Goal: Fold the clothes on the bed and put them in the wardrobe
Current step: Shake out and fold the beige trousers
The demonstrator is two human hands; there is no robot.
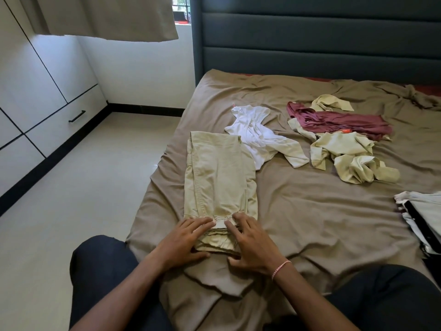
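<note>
Beige trousers (218, 177) lie folded lengthwise on the brown bedsheet (310, 211), their near end doubled over. My left hand (185, 240) grips that near end from the left, fingers on top and thumb at the front edge. My right hand (250, 240) holds it from the right in the same way. Further back lie a white shirt (255, 132), a maroon garment (341, 121) and crumpled pale-yellow clothes (350, 156). White wardrobe doors (35, 91) stand at the left.
A folded white and black pile (422, 216) sits at the bed's right edge. A dark padded headboard (310, 39) rises behind the bed. Pale tiled floor (83, 187) runs between bed and wardrobe. A beige curtain (107, 17) hangs above. My dark-trousered knees are at the bottom.
</note>
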